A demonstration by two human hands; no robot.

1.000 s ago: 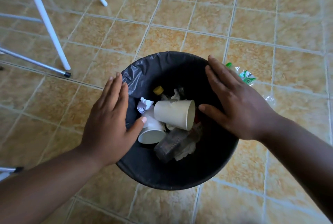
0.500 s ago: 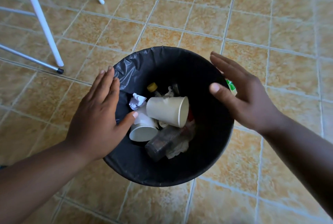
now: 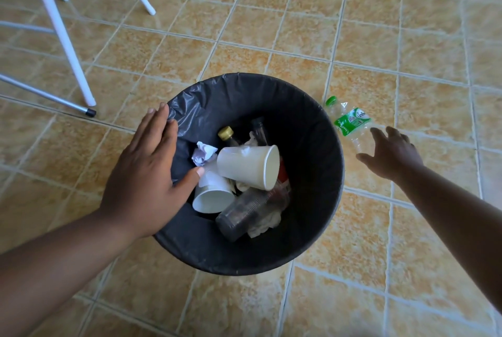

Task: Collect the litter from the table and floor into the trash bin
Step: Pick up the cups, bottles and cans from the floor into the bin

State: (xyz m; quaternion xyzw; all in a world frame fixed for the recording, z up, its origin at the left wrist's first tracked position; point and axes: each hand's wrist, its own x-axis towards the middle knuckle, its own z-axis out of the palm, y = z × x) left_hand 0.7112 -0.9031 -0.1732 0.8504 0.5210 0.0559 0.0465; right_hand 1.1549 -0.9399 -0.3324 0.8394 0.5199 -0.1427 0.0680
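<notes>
**Right hand left the bin and went for the bottle on the floor**

A second earlier both hands had been laid over the rim of the trash bin (image 3: pixel 298 252). Now only the left hand (image 3: pixel 144 171) was there, flat with straight fingers on the black liner at the left rim. Its thumb stretched over the litter inside and it gripped nothing.

The right hand (image 3: pixel 391 154) had swung out to the right and down. It was open with fingers spread and loosely curved, at the base end of a crushed clear plastic bottle (image 3: pixel 349 119) with a green cap and label. The bottle lay on the tiled floor (image 3: pixel 244 38) just beside the bin's right rim. Whether the fingertips touched it could not be told, and nothing was held yet.

Two paper cups (image 3: pixel 247 165), a ball of crumpled paper (image 3: pixel 202 152), a clear plastic cup (image 3: pixel 244 214) and a gold-capped glass bottle (image 3: pixel 226 134) already lay in the bin. Judging by this, the bottle was the only litter in view still to collect. White table legs (image 3: pixel 62 35) stood to the upper left.
</notes>
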